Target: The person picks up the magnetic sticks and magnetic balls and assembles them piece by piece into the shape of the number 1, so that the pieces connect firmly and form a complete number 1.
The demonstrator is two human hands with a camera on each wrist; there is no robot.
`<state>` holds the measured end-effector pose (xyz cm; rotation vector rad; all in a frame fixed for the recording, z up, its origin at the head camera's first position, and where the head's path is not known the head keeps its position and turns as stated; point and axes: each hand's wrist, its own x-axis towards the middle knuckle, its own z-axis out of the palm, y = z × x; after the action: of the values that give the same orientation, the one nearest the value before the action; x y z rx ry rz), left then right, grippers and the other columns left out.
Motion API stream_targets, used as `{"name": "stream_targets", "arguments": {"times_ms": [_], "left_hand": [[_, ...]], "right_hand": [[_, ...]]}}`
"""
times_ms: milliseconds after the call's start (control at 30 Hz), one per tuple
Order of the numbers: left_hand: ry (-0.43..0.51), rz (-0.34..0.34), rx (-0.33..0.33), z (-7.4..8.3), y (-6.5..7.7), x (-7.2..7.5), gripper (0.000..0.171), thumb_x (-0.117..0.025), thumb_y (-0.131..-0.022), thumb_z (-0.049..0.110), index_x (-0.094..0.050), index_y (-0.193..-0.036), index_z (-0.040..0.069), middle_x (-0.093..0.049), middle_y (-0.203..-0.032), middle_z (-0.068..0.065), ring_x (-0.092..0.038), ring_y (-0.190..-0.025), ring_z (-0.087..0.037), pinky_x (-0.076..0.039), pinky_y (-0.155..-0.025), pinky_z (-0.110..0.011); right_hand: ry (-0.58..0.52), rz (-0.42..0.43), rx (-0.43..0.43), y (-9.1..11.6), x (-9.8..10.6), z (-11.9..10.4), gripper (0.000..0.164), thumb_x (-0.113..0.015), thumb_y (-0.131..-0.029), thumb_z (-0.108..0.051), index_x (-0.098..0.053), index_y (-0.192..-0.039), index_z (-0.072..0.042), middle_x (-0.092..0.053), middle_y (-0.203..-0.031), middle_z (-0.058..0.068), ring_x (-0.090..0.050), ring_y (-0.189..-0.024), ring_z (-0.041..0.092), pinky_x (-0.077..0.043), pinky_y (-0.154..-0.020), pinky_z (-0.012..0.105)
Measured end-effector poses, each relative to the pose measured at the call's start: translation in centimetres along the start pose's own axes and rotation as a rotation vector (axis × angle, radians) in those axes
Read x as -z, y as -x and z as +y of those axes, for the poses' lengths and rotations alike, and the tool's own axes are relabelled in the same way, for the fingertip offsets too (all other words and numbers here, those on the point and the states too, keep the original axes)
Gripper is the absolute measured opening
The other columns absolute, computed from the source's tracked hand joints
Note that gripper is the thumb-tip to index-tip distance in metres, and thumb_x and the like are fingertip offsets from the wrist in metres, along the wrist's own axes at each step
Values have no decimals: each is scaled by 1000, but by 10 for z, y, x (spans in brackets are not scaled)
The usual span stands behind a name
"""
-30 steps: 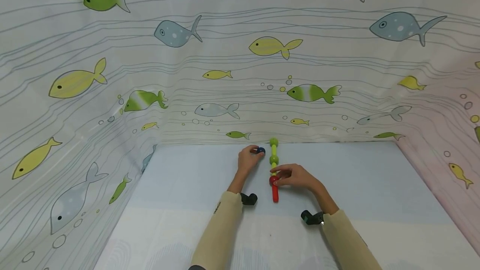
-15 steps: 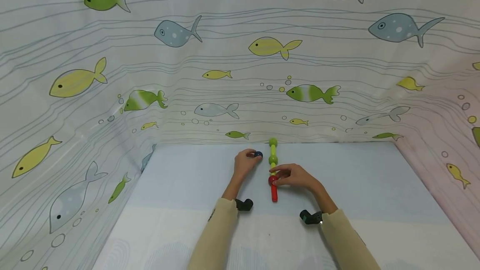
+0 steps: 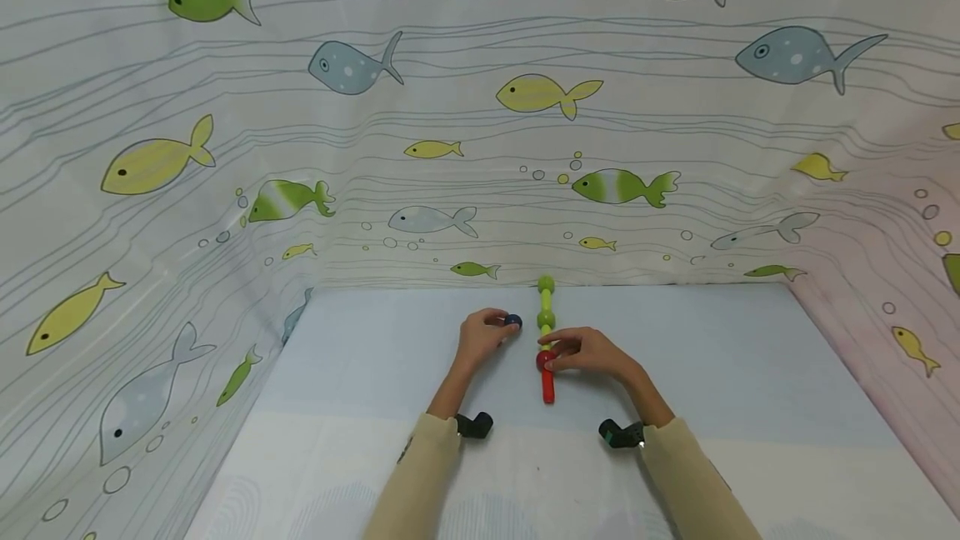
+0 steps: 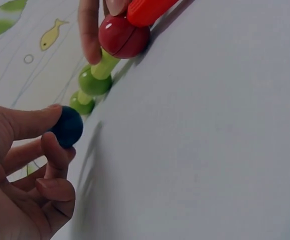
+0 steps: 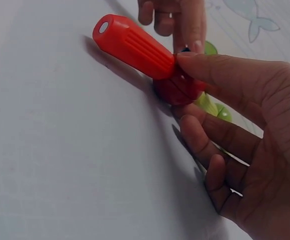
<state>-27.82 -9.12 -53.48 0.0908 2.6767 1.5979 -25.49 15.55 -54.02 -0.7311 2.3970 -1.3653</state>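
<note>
A dark blue ball (image 3: pixel 513 321) is pinched between the thumb and fingers of my left hand (image 3: pixel 480 338), just left of a row of joined balls and rods. In the left wrist view this ball (image 4: pixel 71 128) appears held up off the surface. My right hand (image 3: pixel 592 351) grips the red ball (image 4: pixel 126 37) in the row, its thumb on top in the right wrist view. A ridged red rod (image 5: pixel 135 46) with a pale round end sticks out from that ball toward me. Beyond it, yellow-green rods (image 3: pixel 546 301) link two green balls (image 3: pixel 546 319) in line.
The row lies on a pale blue and white surface (image 3: pixel 675 373). Its far end is close to a back wall covering (image 3: pixel 450 182) printed with fish. Similar covering stands along both sides. A small black device (image 3: pixel 621 434) sits at each wrist.
My left hand has drawn back toward me and a little to the left with the blue ball, away from the row. The right hand keeps its place on the red ball.
</note>
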Motion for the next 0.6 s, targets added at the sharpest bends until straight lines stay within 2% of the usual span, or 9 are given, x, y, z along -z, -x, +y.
{"name": "stream_targets", "arguments": {"times_ms": [133, 300, 600], "left_hand": [[4, -49, 1, 2, 7, 7, 34, -80, -84, 22, -70, -112, 5, -69, -101, -9, -65, -74, -17, -54, -65, -29], [-41, -110, -23, 3, 15, 14, 33, -82, -82, 22, -71, -109, 5, -67, -96, -7, -61, -72, -16, -53, -63, -29], [-84, -227, -53, 5, 31, 20, 29, -81, -83, 22, -71, -106, 8, -67, -92, -3, -62, -69, -16, -51, -63, -30]], "right_hand": [[4, -5, 4, -1, 0, 1, 43, -77, -87, -23, -67, -126, -10, -71, -107, 1, -65, -94, 17, -51, -84, 34], [4, -6, -7, 0, 0, 1, 43, -78, -87, -23, -67, -127, -10, -71, -107, 0, -65, -94, 16, -51, -84, 34], [-1, -1, -22, 0, 0, -1, 44, -78, -86, -23, -67, -127, -11, -70, -107, -1, -65, -94, 17, -51, -85, 37]]}}
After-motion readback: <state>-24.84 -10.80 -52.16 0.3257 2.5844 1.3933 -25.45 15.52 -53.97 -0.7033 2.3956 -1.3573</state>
